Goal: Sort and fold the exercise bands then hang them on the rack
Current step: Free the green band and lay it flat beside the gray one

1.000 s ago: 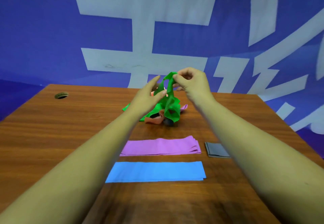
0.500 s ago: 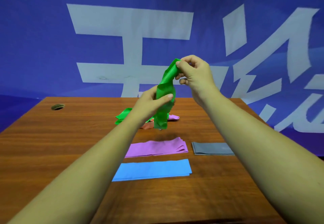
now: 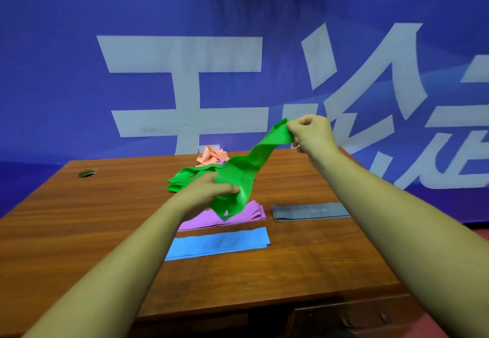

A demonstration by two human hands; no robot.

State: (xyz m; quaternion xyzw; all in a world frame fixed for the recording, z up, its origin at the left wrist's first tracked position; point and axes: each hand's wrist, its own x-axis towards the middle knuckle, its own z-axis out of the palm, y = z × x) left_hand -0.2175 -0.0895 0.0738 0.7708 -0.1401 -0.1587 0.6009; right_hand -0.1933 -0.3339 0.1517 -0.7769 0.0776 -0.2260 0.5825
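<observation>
The right hand (image 3: 311, 133) is pinching the green band (image 3: 246, 168) high, the left hand (image 3: 209, 192) gripping it lower. Its tail is hiding part of the purple band (image 3: 254, 212).

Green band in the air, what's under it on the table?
The folded purple band lies below the green band's dangling end, which covers part of it. A green bunch lies on the table; anything beneath it is hidden.

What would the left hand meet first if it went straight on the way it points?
The green band: the left hand grips its lower part and points forward-right, into the span rising to the right hand. Beyond that, probably bare table; depth is unclear.
</observation>
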